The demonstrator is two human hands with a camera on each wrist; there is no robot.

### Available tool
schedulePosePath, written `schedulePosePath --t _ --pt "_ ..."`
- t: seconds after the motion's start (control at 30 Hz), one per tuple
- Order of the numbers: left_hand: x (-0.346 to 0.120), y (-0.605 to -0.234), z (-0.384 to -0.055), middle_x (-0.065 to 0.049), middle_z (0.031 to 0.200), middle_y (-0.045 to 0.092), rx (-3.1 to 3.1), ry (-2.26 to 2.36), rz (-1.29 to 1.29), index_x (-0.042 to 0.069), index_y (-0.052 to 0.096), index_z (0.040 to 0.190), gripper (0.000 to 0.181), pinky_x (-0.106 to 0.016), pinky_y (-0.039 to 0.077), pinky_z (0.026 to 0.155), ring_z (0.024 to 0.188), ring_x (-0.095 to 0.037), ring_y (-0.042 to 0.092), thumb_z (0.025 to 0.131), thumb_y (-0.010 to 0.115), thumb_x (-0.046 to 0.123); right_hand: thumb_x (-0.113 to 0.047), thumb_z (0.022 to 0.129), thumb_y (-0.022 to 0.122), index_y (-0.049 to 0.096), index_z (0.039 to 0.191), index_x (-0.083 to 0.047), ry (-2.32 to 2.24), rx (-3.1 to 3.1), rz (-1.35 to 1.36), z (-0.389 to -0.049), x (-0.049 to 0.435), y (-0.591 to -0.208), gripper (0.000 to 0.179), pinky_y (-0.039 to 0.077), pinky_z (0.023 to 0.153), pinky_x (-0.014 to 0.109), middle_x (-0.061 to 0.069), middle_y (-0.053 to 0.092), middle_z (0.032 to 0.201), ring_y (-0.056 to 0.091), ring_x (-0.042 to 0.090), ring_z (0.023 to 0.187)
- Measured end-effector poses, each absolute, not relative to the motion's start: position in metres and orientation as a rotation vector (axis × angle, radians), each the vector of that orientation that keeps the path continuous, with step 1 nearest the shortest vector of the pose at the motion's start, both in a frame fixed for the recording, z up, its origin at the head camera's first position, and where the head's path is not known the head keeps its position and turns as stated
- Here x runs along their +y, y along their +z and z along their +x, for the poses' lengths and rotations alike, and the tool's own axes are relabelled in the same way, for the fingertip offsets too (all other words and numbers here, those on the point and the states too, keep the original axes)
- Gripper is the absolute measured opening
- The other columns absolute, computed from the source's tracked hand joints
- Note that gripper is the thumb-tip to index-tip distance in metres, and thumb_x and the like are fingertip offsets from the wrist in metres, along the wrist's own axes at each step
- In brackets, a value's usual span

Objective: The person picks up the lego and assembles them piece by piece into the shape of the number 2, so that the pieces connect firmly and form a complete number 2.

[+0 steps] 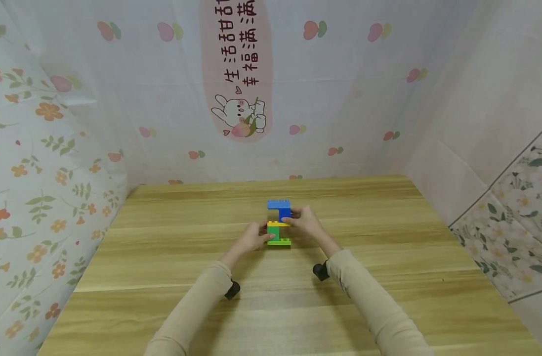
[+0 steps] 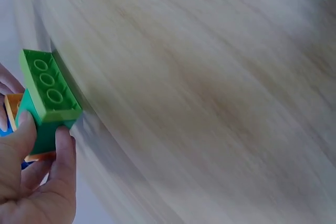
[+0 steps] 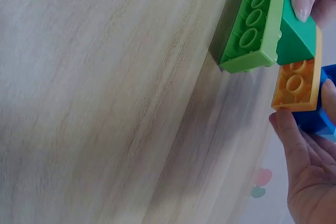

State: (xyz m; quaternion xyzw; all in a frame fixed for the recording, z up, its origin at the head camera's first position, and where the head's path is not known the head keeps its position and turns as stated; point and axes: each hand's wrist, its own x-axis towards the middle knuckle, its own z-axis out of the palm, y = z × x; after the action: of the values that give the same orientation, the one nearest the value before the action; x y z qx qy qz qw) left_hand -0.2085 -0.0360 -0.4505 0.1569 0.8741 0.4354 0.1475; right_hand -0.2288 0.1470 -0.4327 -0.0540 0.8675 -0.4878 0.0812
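Several toy building bricks are joined into one zigzag stack above the table. From the top come a light blue brick, a dark blue brick, a yellow brick, a green brick and a lime green brick. My left hand pinches the green brick between thumb and fingers from the left side. On the right, my right hand grips the dark blue brick, a fingertip at the yellow one's edge. Both wrist views show the lime brick's hollow underside.
The wood-grain table spreads out around the bricks. A patterned cloth hangs behind its far edge, and flowered cloth hangs at the left. Black wrist cameras stick out from both sleeves, low over the table.
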Motion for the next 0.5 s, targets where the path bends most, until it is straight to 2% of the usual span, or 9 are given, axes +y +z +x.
schedulePosePath --t 0.2,0.37,0.5 --pt "-0.0326 -0.4514 -0.2063 -0.023 0.117 0.058 2.484 1.306 0.486 -0.011 0.043 0.128 0.044 -0.036 0.052 0.087 0.107 -0.032 0.058 0.09 0.056 0.008 -0.011 0.085 0.064 0.052 0.118 0.016 -1.466 2.577 -0.173 -0.2302 0.1476 -0.4361 0.044 0.055 0.079 0.035 0.029 0.061 0.109 0.062 0.035 0.101" --pt "-0.0322 -0.453 -0.2046 -0.022 0.112 0.06 2.375 1.365 0.477 -0.008 0.048 0.123 0.039 -0.028 0.054 0.078 0.099 -0.028 0.061 0.089 0.058 0.007 -0.011 0.086 0.063 0.05 0.119 0.016 -1.434 2.556 -0.184 -0.2293 0.1476 -0.4397 0.045 0.052 0.086 0.038 0.029 0.058 0.115 0.059 0.036 0.107" --pt "-0.0322 -0.4533 -0.2045 -0.023 0.118 0.058 2.34 1.398 0.421 -0.009 0.044 0.129 0.045 -0.03 0.053 0.083 0.105 -0.03 0.059 0.089 0.058 0.008 -0.01 0.086 0.063 0.049 0.12 0.017 -1.449 2.549 -0.158 -0.2301 0.147 -0.4411 0.046 0.05 0.088 0.039 0.03 0.057 0.116 0.057 0.037 0.108"
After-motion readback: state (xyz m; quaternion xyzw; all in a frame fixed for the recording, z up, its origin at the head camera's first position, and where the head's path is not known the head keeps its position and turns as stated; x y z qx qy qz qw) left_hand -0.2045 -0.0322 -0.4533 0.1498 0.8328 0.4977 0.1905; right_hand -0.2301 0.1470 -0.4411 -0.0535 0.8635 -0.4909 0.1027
